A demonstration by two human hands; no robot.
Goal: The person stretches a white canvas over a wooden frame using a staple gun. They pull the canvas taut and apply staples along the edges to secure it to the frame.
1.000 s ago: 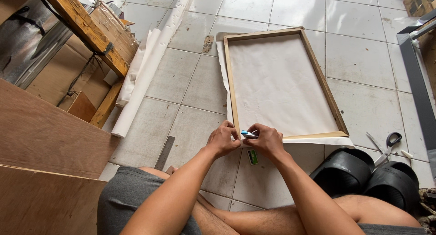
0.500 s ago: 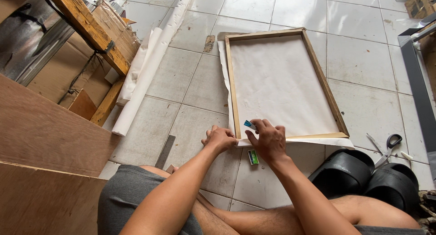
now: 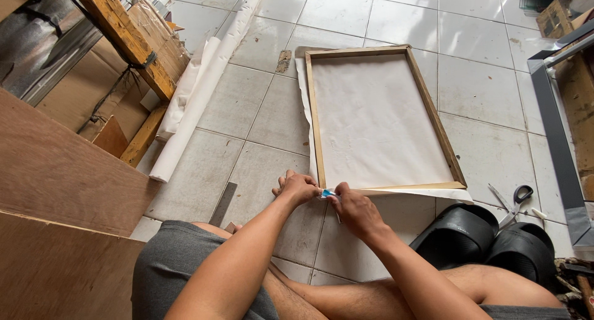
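A wooden frame [image 3: 314,122] lies flat on a white sheet [image 3: 377,122] on the tiled floor in front of my legs. My two hands meet at its near left corner. My left hand [image 3: 297,187] rests with curled fingers on the floor just left of the corner. My right hand [image 3: 356,211] lies just below the frame's near rail, over the sheet's edge. A small blue object [image 3: 327,194] is pinched between the fingertips of both hands. A thin dark sliver [image 3: 338,219] shows under my right hand; what it is cannot be told.
Scissors [image 3: 512,205] and black sandals [image 3: 470,233] lie to the right of my legs. A metal ruler [image 3: 223,203] lies by my left knee. A rolled white sheet [image 3: 210,78], a wooden beam [image 3: 124,35] and plywood boards [image 3: 55,171] fill the left. A grey metal frame [image 3: 554,134] stands right.
My right hand, raised over the frame's corner half a second ago, has come down and back, now covering the small green item on the floor. The left hand stayed by the corner.
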